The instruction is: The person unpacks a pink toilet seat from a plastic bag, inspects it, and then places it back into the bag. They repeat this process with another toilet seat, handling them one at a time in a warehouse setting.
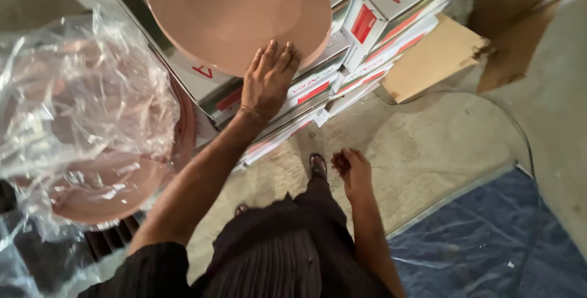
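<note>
Left grip flat under pink tray rim.

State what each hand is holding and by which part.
The left hand lies flat on the near rim of the pink oval basin atop the stacked boxes, pressing rather than gripping. The right hand hangs loosely curled; nothing visible in it.

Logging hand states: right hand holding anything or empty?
Empty: right hand hangs loosely curled over the concrete floor, nothing in it.

Two hands, one pink oval plate on stacked cartons, one plastic-wrapped plate stack, two cardboard pieces
</note>
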